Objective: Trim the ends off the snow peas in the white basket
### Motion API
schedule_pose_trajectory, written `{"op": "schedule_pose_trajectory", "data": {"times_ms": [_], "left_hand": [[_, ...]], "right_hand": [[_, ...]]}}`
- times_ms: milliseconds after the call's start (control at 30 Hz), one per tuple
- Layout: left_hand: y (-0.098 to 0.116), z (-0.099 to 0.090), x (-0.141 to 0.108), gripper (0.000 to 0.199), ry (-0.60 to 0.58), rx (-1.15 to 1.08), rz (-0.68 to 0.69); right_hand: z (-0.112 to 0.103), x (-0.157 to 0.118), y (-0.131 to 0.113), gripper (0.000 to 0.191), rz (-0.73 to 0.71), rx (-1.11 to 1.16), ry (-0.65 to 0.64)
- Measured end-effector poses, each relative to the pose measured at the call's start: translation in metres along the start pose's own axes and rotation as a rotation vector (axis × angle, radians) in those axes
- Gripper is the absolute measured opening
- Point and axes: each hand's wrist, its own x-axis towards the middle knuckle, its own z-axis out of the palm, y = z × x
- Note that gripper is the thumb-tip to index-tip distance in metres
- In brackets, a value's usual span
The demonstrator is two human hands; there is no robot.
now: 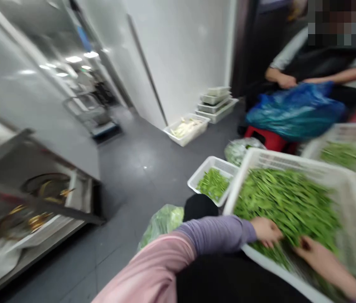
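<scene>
Many green pods (pixel 287 206) fill a large white plastic basket (pixel 294 159) in front of my knees, at the lower right. Over the basket's near left part is my left hand (pixel 267 231), in a purple sleeve, its fingers curled at the edge of the pods. My right hand (pixel 318 254) reaches in from the lower right, with thumb and fingers pressed together close to the pods. Blur hides what, if anything, either hand pinches. A small white basket (pixel 193 182) with more green pods (pixel 213 184) stands just left of the large one.
Another person sits at upper right with both hands at a blue plastic bag (pixel 298 109) above a red stool (pixel 268 139). White trays (pixel 217 113) are stacked by the wall, beside a tray of pale vegetables (pixel 187 127). A metal shelf (pixel 39 202) stands left; a green bag (pixel 162 223) lies near my leg.
</scene>
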Motion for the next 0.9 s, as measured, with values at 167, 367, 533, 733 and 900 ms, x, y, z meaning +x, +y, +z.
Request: {"op": "schedule_pose_trajectory", "data": {"times_ms": [167, 367, 533, 733, 900], "left_hand": [[0.021, 0.004, 0.001, 0.024, -0.047, -0.264, 0.145], [0.025, -0.001, 0.001, 0.021, 0.045, -0.223, 0.212], [0.027, -0.009, -0.005, 0.022, -0.028, -0.388, 0.051], [0.031, -0.011, -0.019, 0.008, -0.144, -0.154, 0.23], [0.032, -0.016, -0.024, 0.017, -0.221, -0.05, 0.326]], "right_hand": [[-0.018, -0.023, -0.032, 0.022, 0.288, 0.026, 0.128], [-0.014, -0.035, -0.043, 0.035, 0.442, 0.611, 0.123], [-0.013, -0.048, -0.038, 0.03, 0.423, 0.845, 0.13], [-0.023, -0.058, -0.043, 0.019, 0.345, 0.634, -0.087], [-0.03, -0.063, -0.052, 0.016, 0.25, 0.19, -0.145]]}}
